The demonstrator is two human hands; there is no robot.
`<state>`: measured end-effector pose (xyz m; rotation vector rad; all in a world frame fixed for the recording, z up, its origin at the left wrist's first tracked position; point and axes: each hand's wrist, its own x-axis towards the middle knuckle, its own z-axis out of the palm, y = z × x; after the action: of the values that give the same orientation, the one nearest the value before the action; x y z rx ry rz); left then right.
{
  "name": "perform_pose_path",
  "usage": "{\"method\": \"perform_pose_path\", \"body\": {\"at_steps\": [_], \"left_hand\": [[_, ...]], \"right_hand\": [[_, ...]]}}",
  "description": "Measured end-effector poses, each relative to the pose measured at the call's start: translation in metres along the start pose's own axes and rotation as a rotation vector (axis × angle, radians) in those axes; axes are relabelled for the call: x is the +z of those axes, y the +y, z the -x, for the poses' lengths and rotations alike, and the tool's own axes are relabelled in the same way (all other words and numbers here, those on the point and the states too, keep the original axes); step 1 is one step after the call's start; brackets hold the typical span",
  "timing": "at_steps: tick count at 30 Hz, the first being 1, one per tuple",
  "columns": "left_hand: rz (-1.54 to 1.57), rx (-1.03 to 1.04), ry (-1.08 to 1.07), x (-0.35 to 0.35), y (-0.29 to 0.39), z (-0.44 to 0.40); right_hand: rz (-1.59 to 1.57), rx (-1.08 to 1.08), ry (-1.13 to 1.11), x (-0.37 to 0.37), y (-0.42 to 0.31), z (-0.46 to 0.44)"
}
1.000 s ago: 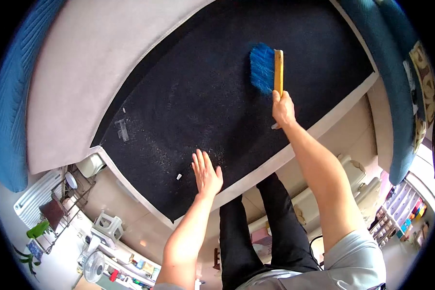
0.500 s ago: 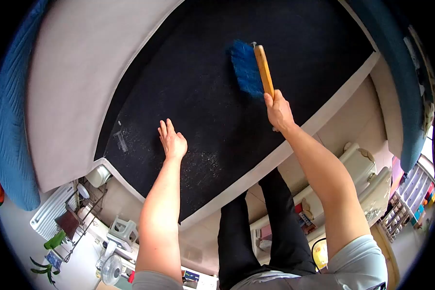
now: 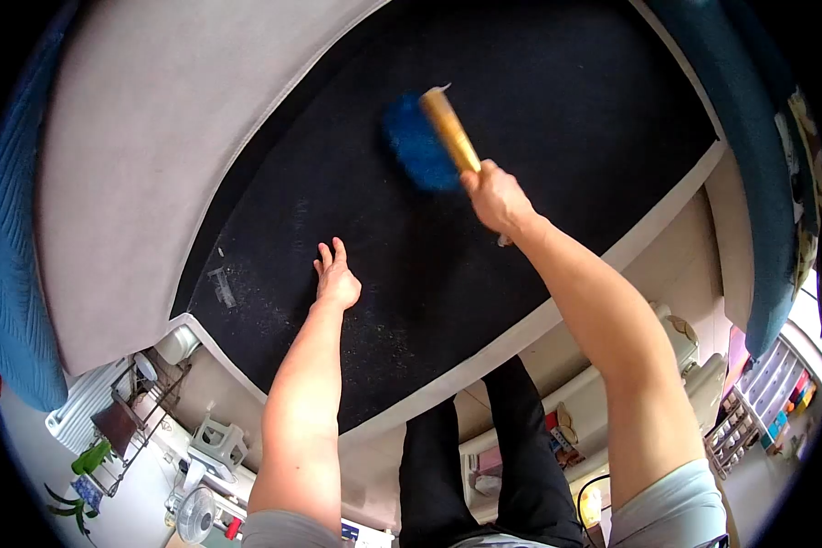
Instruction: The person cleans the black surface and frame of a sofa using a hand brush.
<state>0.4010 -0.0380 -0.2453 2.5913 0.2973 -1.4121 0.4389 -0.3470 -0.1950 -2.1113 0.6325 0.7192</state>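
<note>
My right hand [image 3: 500, 198] is wrapped round the wooden handle of a brush [image 3: 420, 146] with blue bristles. The brush is blurred by motion over the black fabric surface [image 3: 539, 100]. To its lower left, my left hand [image 3: 338, 279] rests at the black fabric with its fingers stretched out, holding nothing. Pale crumbs [image 3: 374, 342] and dust lie scattered below and left of that hand. Near the left corner is a pale rectangular mark or piece [image 3: 220, 288], too small to name.
A light fabric border [image 3: 639, 224] edges the black surface. Blue cushions [image 3: 18, 228] stand at the far left and right. Behind my legs is a cream sofa-like seat [image 3: 694, 374]. A white stool [image 3: 219, 441], a fan [image 3: 194, 516] and a plant rack [image 3: 137, 420] stand lower left.
The brush in my right hand has swept left across the black fabric and tilted. My left hand has shifted slightly right and down. The view has moved a little.
</note>
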Motion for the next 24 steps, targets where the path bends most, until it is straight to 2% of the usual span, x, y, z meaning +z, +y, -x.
{"method": "perform_pose_path", "body": {"at_steps": [1,3,4,5,6,8,9,10,12,14,16,18,22,24], "left_hand": [[-0.003,0.001,-0.013,-0.001,0.0,-0.002],[0.012,0.011,-0.035,0.0,-0.002,-0.003],[0.011,0.016,-0.043,0.0,-0.001,-0.005],[0.008,0.015,-0.048,-0.001,-0.002,-0.004],[0.005,0.008,-0.053,-0.003,-0.004,-0.004],[-0.002,0.003,-0.079,-0.007,-0.003,-0.003],[0.001,0.0,-0.08,-0.005,-0.004,-0.007],[0.005,-0.004,-0.079,-0.004,-0.003,-0.008],[0.013,-0.035,-0.084,-0.011,0.008,-0.001],[0.003,-0.03,-0.116,-0.011,0.001,-0.008],[-0.023,-0.01,-0.123,-0.01,-0.003,-0.01],[-0.021,-0.001,-0.135,-0.015,-0.003,-0.01],[-0.001,0.017,-0.071,-0.007,-0.004,-0.015],[-0.004,-0.016,-0.119,-0.015,0.0,-0.011]], "right_hand": [[0.322,-0.362,0.07,0.015,0.015,0.005],[0.558,-0.413,-0.18,0.024,0.043,0.043],[0.614,-0.256,-0.444,0.016,0.033,0.062],[0.599,-0.198,-0.584,-0.003,0.013,0.076],[0.513,-0.183,-0.577,-0.009,0.015,0.077],[0.319,-0.183,-0.421,-0.032,0.002,0.061],[0.167,-0.038,-0.401,-0.048,-0.027,0.049],[0.13,-0.042,-0.293,-0.05,-0.036,0.03],[0.221,-0.032,-0.225,-0.033,-0.045,0.008],[0.644,-0.377,-0.35,0.002,-0.006,0.013],[0.837,-0.403,-0.821,0.004,0.004,0.047],[0.58,-0.339,-0.805,-0.01,0.018,0.06],[-0.044,0.016,-0.205,-0.044,-0.013,0.025],[0.269,-0.08,-0.238,-0.025,0.008,0.008]]}}
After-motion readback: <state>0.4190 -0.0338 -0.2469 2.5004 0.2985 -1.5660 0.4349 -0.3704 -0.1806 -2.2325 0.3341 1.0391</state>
